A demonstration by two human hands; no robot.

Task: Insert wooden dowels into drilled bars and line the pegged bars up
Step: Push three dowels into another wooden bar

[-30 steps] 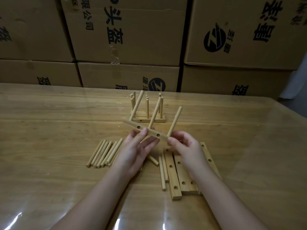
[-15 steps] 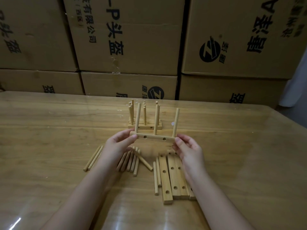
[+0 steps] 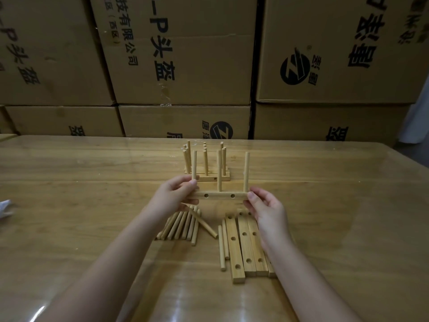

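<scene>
The left hand point(image 3: 176, 196) covers the left end of the pegged bar point(image 3: 220, 195), and its grip is clamped there. The right hand point(image 3: 267, 210) pinches the right end with the fingertips. The bar is level between the hands and carries three upright dowels point(image 3: 219, 170). Two side holes face the camera.

Just beyond stand the finished pegged bars point(image 3: 209, 177); they overlap, so I cannot count them. The right forearm hides part of the drilled bars point(image 3: 234, 242) lying near on the table point(image 3: 92, 205). The loose dowels point(image 3: 183, 225) lie to their left. A white object point(image 3: 5, 206) is cut off at the left edge.

The cardboard boxes point(image 3: 185, 54) behind show "头盔", "有限公司" and a round black logo. The other prints are cut off or upside down.
</scene>
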